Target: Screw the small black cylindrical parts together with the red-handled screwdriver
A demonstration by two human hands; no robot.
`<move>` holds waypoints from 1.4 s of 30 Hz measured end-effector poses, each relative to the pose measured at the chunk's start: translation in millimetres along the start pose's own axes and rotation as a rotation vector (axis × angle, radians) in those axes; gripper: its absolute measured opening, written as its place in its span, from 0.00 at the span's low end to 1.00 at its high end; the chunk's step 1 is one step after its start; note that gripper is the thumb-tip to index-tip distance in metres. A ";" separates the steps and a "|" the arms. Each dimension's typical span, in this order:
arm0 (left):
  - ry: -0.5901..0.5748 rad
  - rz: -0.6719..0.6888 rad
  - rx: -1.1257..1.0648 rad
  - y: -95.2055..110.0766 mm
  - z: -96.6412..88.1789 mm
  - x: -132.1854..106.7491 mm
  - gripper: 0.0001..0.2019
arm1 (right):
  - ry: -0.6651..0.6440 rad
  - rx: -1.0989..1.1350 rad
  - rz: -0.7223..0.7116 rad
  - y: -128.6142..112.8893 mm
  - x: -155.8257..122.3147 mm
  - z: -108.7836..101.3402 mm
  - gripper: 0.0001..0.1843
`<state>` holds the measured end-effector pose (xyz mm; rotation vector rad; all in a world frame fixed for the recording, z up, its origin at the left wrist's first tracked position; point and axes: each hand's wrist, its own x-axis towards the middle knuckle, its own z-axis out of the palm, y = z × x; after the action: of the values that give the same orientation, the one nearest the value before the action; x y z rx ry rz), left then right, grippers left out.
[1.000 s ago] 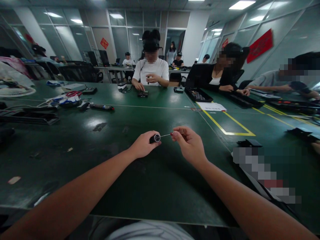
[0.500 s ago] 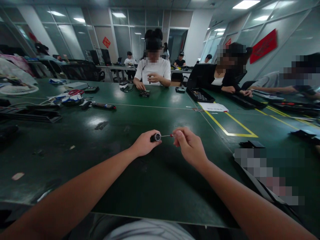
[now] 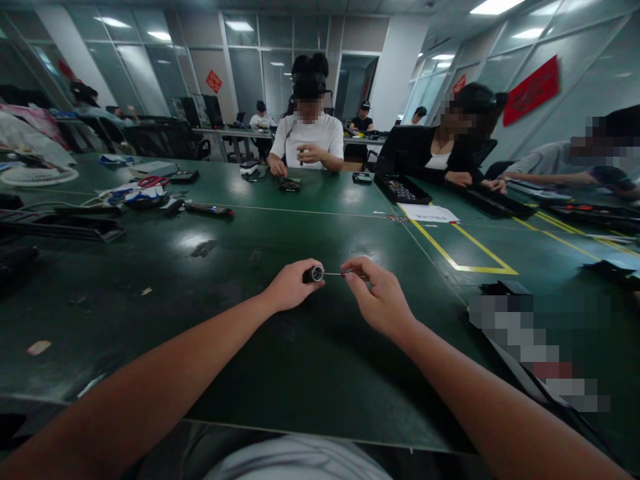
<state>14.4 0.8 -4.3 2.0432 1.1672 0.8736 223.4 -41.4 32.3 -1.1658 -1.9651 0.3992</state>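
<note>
My left hand [image 3: 290, 285] is closed around a short black cylinder [image 3: 315, 274] with a silver ring at its end, which looks like a small flashlight. That ringed end faces to the right and towards me. In my right hand [image 3: 377, 290] is a thin screwdriver [image 3: 334, 274] with a metal shaft and a red collar, pinched between thumb and fingertips. Its shaft lies level and reaches left to the ringed end of the cylinder. Whether the tip sits inside or only touches it, I cannot tell. Most of the screwdriver's handle is hidden by my fingers.
Both hands are above a green table [image 3: 280, 373]. Red-handled scissors [image 3: 153, 181], a pen-like tool [image 3: 207, 209] and a black rail-like part [image 3: 65, 225] lie to the left. Across sits a person in white [image 3: 310, 143]. Black trays [image 3: 403, 189] and yellow tape [image 3: 485, 271] are to the right.
The fingers of my right hand have shifted and spread somewhat around the screwdriver's handle. My left hand and the cylinder stay nearly in place; the view has moved very slightly.
</note>
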 end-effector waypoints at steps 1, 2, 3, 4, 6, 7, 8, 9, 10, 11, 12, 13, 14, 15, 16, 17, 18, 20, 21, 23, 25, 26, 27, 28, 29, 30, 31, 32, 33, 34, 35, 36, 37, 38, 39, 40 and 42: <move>-0.004 0.001 0.003 0.3 -0.2 0.0 0.07 | -0.001 0.006 0.021 -0.2 0.1 -0.2 0.14; -0.005 0.001 0.007 0.6 -0.4 0.0 0.07 | 0.003 0.006 0.040 -0.4 0.4 -0.3 0.17; -0.005 0.002 0.014 0.8 -0.5 -0.1 0.07 | 0.012 0.003 0.057 -0.4 0.7 -0.3 0.19; -0.005 0.004 0.021 1.0 -0.6 -0.1 0.07 | 0.021 -0.002 0.069 -0.5 1.1 -0.3 0.19; -0.004 0.004 0.032 1.3 -0.8 -0.2 0.07 | 0.017 -0.009 0.086 -0.5 1.7 -0.3 0.18; -0.005 0.001 0.033 1.5 -0.9 -0.2 0.07 | 0.007 -0.011 0.090 -0.5 1.7 -0.4 0.18; -0.006 -0.003 0.032 1.6 -1.0 -0.3 0.07 | -0.004 -0.009 0.089 -0.6 1.6 -0.4 0.18; -0.005 -0.006 0.027 1.8 -1.0 -0.3 0.07 | -0.016 -0.005 0.083 -0.8 1.3 -0.6 0.18; -0.003 -0.008 0.021 1.8 -1.1 -0.4 0.07 | -0.025 0.000 0.072 -1.2 0.9 -0.7 0.18; 0.000 -0.008 0.015 1.7 -1.2 -0.4 0.07 | -0.034 0.008 0.059 -1.6 0.4 -0.9 0.17; 0.002 -0.007 0.010 1.4 -1.1 -0.3 0.08 | -0.045 0.016 0.050 -2.1 -0.1 -1.1 0.17; 0.003 -0.004 0.007 1.0 -1.0 -0.3 0.08 | -0.057 0.021 0.050 -2.6 -0.5 -1.2 0.16; 0.006 -0.002 0.007 0.5 -0.8 -0.2 0.08 | -0.063 0.021 0.059 -3.1 -0.6 -1.3 0.16; 0.009 0.002 0.008 -0.2 -0.5 0.0 0.08 | -0.063 0.013 0.073 -3.5 -0.6 -1.3 0.17; 0.012 0.006 0.009 -1.0 -0.1 0.1 0.07 | -0.056 0.000 0.088 -3.7 -0.4 -1.3 0.18; 0.014 0.010 0.009 -1.8 0.3 0.3 0.07 | -0.049 -0.012 0.101 -3.7 0.0 -1.1 0.19; 0.015 0.013 0.007 -2.5 0.7 0.4 0.07 | -0.044 -0.021 0.112 -3.6 0.3 -0.8 0.20; 0.017 0.013 0.000 -3.4 1.1 0.6 0.08 | -0.048 -0.023 0.118 -2.7 0.6 -0.3 0.18; 0.020 0.011 -0.004 -3.5 1.1 0.6 0.08 | -0.057 -0.022 0.113 -2.2 0.4 0.0 0.18; 0.035 0.008 -0.014 -3.3 0.6 0.5 0.08 | -0.072 -0.021 0.093 -1.6 -0.4 0.4 0.18; 0.045 0.006 -0.021 -2.8 -0.1 0.4 0.08 | -0.085 -0.016 0.078 -2.1 -1.2 0.6 0.18; 0.044 0.004 -0.024 -2.6 -0.2 0.4 0.08 | -0.094 -0.011 0.082 -2.6 -1.4 0.5 0.17; 0.043 0.003 -0.028 -2.6 -0.3 0.4 0.08 | -0.100 -0.005 0.096 -3.4 -1.4 0.4 0.16; 0.041 0.003 -0.033 -2.7 -0.1 0.5 0.08 | -0.102 -0.001 0.114 -4.3 -1.2 0.2 0.16; 0.043 0.004 -0.038 -2.9 0.1 0.6 0.08 | -0.096 -0.001 0.133 -5.3 -1.0 0.1 0.16; 0.046 0.006 -0.042 -3.3 0.4 0.7 0.08 | -0.087 -0.001 0.152 -6.1 -0.8 0.1 0.16; 0.049 0.006 -0.045 -3.7 0.6 0.8 0.08 | -0.078 -0.001 0.168 -6.7 -0.7 0.2 0.17; 0.048 0.006 -0.046 -4.1 0.8 0.9 0.08 | -0.074 0.001 0.178 -7.1 -0.8 0.5 0.16; 0.044 0.005 -0.046 -4.4 0.8 0.9 0.08 | -0.075 0.004 0.179 -7.1 -1.1 0.9 0.15; 0.039 0.002 -0.046 -4.6 0.7 0.8 0.08 | -0.082 0.009 0.173 -6.7 -1.7 1.6 0.14; 0.039 -0.002 -0.047 -4.6 0.5 0.7 0.08 | -0.090 0.018 0.163 -6.0 -2.4 2.4 0.13; 0.045 -0.006 -0.047 -4.4 0.1 0.5 0.08 | -0.091 0.034 0.149 -5.0 -3.1 3.3 0.12; 0.054 -0.010 -0.043 -4.0 -0.2 0.3 0.08 | -0.086 0.055 0.133 -3.7 -3.7 4.3 0.11; 0.062 -0.012 -0.033 -3.4 -0.5 0.1 0.08 | -0.076 0.082 0.118 -2.4 -4.2 5.1 0.10; 0.066 -0.014 -0.021 -2.6 -0.7 -0.1 0.08 | -0.061 0.106 0.108 -1.2 -4.4 5.8 0.08; 0.063 -0.014 -0.010 -1.7 -0.8 -0.3 0.08 | -0.047 0.125 0.102 -0.2 -4.5 6.2 0.07; 0.037 -0.013 0.005 0.2 -0.6 -0.5 0.07 | -0.029 0.139 0.099 1.1 -4.1 6.3 0.06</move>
<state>13.9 0.3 -3.9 2.0294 1.2018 0.9066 220.2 -43.5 25.7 -1.1759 -1.8769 0.5982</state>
